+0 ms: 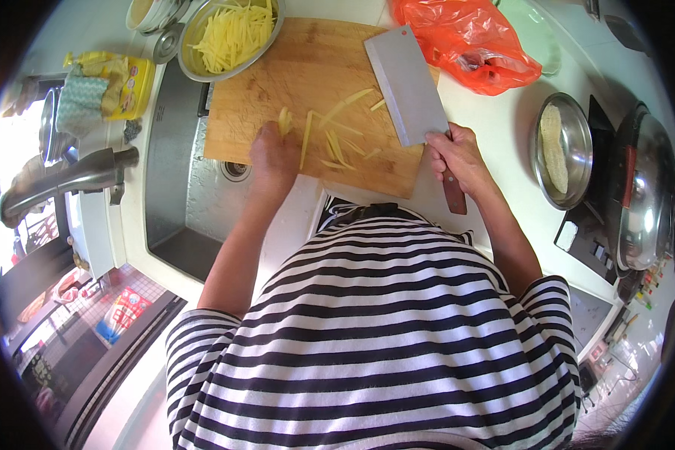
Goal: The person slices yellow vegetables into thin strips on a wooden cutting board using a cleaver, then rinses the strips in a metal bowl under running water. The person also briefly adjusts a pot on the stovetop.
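With my right hand (pixel 455 154) I grip the wooden handle of a cleaver (pixel 408 84). Its broad blade lies over the right side of a wooden cutting board (pixel 292 62). At the board's left part, my left hand (pixel 275 154) is closed around a few pale yellow strips (pixel 285 120), probably potato, which poke out past the fingers. Several loose strips (pixel 337 147) are scattered on the board between the hands. Beyond the board's far left corner stands a steel bowl (pixel 278 28) heaped with cut yellow strips (pixel 233 36).
The board overhangs a steel sink (pixel 202 197), with a faucet (pixel 73 180) at left. A red plastic bag (pixel 472 45) lies by the far right corner. To the right are a metal bowl (pixel 580 163) holding a pale loofah-like piece (pixel 553 149) and a lidded wok (pixel 647 197).
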